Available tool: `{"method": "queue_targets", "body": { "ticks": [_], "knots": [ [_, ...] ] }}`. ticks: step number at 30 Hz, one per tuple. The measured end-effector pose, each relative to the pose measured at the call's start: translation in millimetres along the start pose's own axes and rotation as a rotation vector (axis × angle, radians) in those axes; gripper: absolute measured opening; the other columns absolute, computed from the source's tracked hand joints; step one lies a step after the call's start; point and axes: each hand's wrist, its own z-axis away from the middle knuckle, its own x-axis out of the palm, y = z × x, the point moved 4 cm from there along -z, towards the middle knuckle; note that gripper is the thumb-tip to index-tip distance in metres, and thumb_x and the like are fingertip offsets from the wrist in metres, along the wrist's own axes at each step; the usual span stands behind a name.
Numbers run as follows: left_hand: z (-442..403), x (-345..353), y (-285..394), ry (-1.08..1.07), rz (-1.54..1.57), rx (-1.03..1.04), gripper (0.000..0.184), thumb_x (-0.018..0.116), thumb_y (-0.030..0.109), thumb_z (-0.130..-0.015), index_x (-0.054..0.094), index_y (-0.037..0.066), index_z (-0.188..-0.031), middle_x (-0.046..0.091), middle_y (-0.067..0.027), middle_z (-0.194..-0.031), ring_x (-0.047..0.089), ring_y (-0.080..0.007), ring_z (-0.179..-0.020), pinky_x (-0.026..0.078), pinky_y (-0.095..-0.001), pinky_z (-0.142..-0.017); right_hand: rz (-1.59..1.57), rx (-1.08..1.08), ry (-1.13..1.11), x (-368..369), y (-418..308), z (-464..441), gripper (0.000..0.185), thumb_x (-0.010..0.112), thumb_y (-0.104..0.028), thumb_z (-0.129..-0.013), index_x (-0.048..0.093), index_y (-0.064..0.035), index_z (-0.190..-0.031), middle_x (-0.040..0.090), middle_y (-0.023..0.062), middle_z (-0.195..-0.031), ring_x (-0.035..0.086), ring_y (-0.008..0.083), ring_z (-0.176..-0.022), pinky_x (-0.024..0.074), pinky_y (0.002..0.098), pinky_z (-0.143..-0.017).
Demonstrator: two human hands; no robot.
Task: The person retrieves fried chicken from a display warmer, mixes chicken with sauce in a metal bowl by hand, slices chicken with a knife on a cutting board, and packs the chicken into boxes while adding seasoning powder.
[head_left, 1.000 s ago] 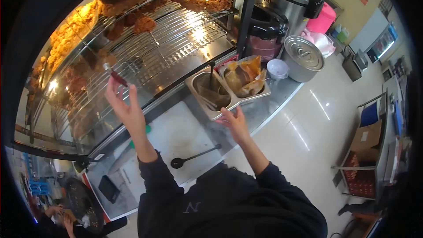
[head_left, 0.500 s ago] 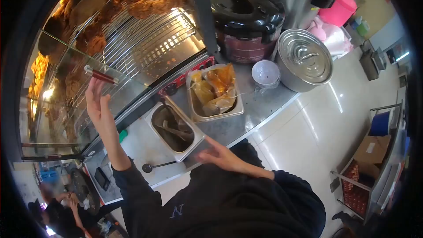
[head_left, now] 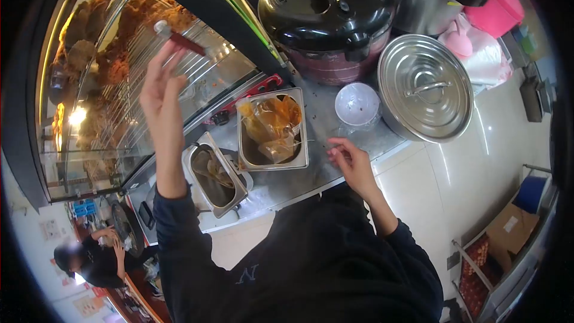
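Note:
My left hand [head_left: 160,87] is raised at the glass front of a lit food warmer, its fingertips against the dark red door handle [head_left: 186,43]. The thumb stays apart from the handle, and the fingers are not wrapped round it. Behind the glass, pieces of fried food [head_left: 158,9] lie on a wire rack [head_left: 206,33]. My right hand [head_left: 353,164] hovers by the counter's front edge with loosely bent fingers and nothing visible in it. Left of it stands a steel container [head_left: 303,143] holding plastic bags of yellow and orange contents [head_left: 272,122]. A narrower steel container [head_left: 240,194] with tongs-like metal inside is beside that.
On the counter [head_left: 320,170] are a white bowl [head_left: 357,104], a lidded steel pot [head_left: 427,90] and a black-and-maroon rice cooker [head_left: 335,60]. A rack with a cardboard box [head_left: 511,227] stands at lower right. Another person [head_left: 98,257] is at lower left.
The door handle and my left hand have moved up and right in view, partly with a camera shift. My right hand has left the narrow container and moved right.

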Motion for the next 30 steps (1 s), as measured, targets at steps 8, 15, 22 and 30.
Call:
{"method": "queue_targets", "body": {
  "ticks": [8,15,22,30],
  "knots": [
    [-0.1,18.5,12.4,-0.121,0.091,-0.003,0.057,0.043,-0.004,-0.077,0.038,-0.001,-0.133,0.046,-0.0136,-0.131,0.043,-0.0243,-0.124,0.035,-0.0316,-0.099,-0.129,0.054,-0.089,24.1,-3.9,-34.0,0.033,0.050,-0.013,-0.093,0.049,-0.0057,-0.125,0.063,0.0081,-0.085,0.062,0.0123,-0.073,0.0517,0.0258,-0.065],
    [124.8,39.0,-21.9,-0.410,-0.207,0.007,0.072,0.055,-0.001,-0.077,0.023,0.003,-0.142,0.030,-0.0190,-0.143,0.027,-0.0321,-0.134,0.021,-0.0398,-0.109,-0.056,-0.039,-0.044,28.0,-15.3,-56.6,0.042,0.061,-0.018,-0.087,0.050,-0.0071,-0.126,0.055,0.0040,-0.075,0.056,0.0108,-0.064,0.0481,0.0258,-0.058],
    [100.5,98.2,-113.5,-0.516,-0.566,0.141,0.063,0.054,0.004,-0.081,0.026,-0.002,-0.138,0.032,-0.0186,-0.142,0.027,-0.0334,-0.134,0.021,-0.0405,-0.109,0.491,-0.496,-0.171,51.8,-57.1,-100.8,0.042,0.073,-0.020,-0.074,0.060,-0.0056,-0.111,0.050,0.0052,-0.065,0.048,0.0144,-0.059,0.0416,0.0295,-0.056],
    [153.2,99.0,-88.9,-0.612,0.225,-0.183,0.053,0.060,0.018,-0.086,0.042,0.005,-0.134,0.049,-0.0132,-0.129,0.045,-0.0260,-0.121,0.030,-0.0347,-0.103,0.190,-0.388,-0.132,47.2,-9.8,-44.6,0.015,0.064,-0.017,-0.085,0.060,-0.0034,-0.085,0.050,0.0019,-0.059,0.044,0.0061,-0.054,0.0346,0.0246,-0.048]
  ]
}}
